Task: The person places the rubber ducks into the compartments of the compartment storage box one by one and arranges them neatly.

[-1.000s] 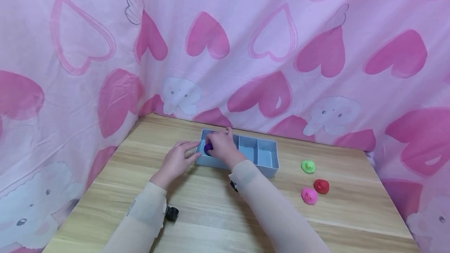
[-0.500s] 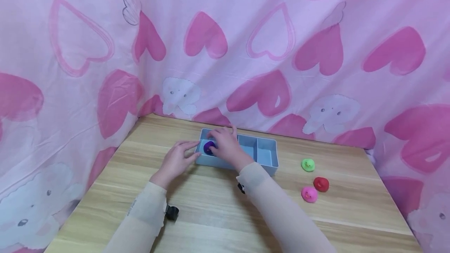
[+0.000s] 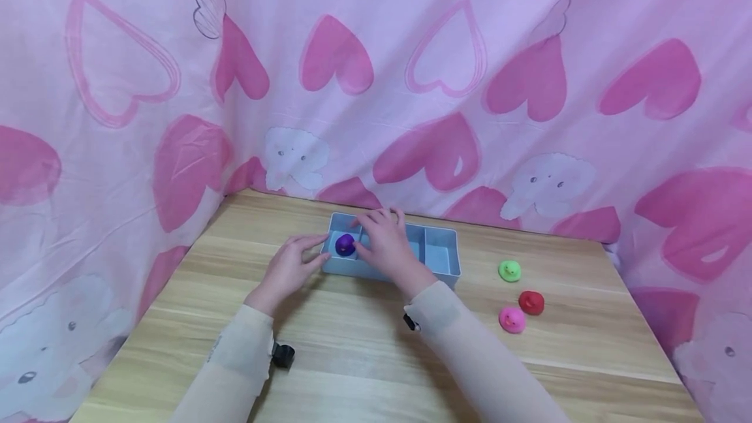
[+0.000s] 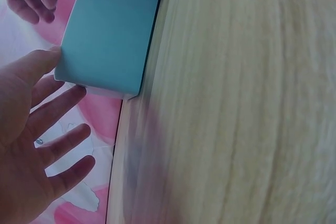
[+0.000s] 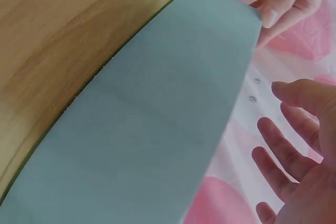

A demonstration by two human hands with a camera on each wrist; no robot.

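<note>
In the head view, a purple toy duck (image 3: 344,245) sits in the leftmost compartment of a long grey-blue divided box (image 3: 405,275). My right hand (image 3: 384,243) hovers over the box just right of the duck, fingers spread and apart from it. Its palm hides the middle compartments. At the box's left end is my left hand (image 3: 288,273), its thumb and forefinger touching the outside near the corner. The left wrist view shows the fingers (image 4: 65,148) of that hand fairly straight. From both wrist cameras the box's inside is hidden by its outer wall.
On the wooden table (image 3: 352,358), right of the box, lie a green toy duck (image 3: 510,271), a red one (image 3: 531,302) and a pink toy duck (image 3: 512,320). A pink heart-patterned curtain (image 3: 411,83) hangs behind and beside the table.
My right hand has let go of the purple duck and drawn back rightward, its fingers opening. The duck stays in the left compartment. My left hand keeps its place at the box's end.
</note>
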